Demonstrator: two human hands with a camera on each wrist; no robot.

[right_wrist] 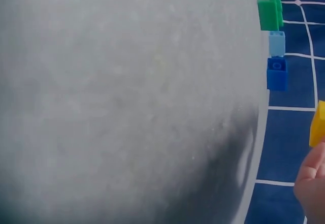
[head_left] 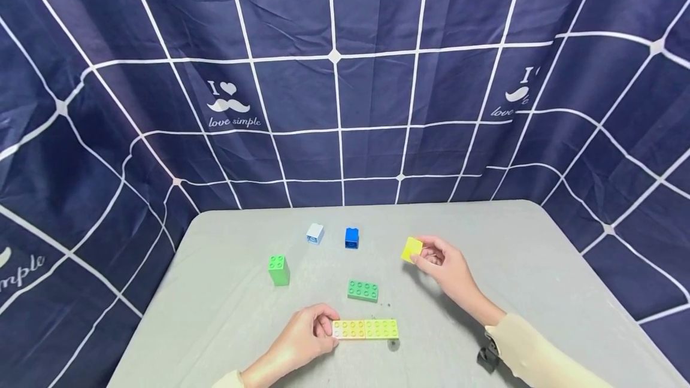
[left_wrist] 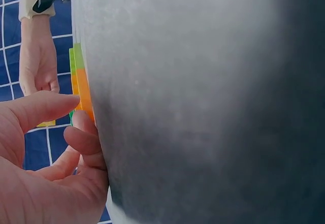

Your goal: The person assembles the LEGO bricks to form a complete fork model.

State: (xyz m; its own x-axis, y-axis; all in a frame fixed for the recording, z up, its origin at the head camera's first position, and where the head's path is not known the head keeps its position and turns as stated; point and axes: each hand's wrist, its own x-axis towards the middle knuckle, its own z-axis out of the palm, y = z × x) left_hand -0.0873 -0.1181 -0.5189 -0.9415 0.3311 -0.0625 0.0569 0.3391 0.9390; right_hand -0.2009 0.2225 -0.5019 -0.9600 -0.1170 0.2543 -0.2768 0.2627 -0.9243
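Observation:
My left hand pinches the left end of an orange toy brick between thumb and fingers. End to end with it, on its right, lies a lime-green brick. My right hand grips a yellow brick above the table's right half, thumb in front and fingers behind. The right wrist view catches that yellow brick only at its edge. A flat green brick with studs up lies just beyond the orange and lime pair.
An upright bright green brick stands on the left of the grey table. Farther back are a light blue brick and a dark blue brick. A navy curtain with white lines surrounds the table's back and sides.

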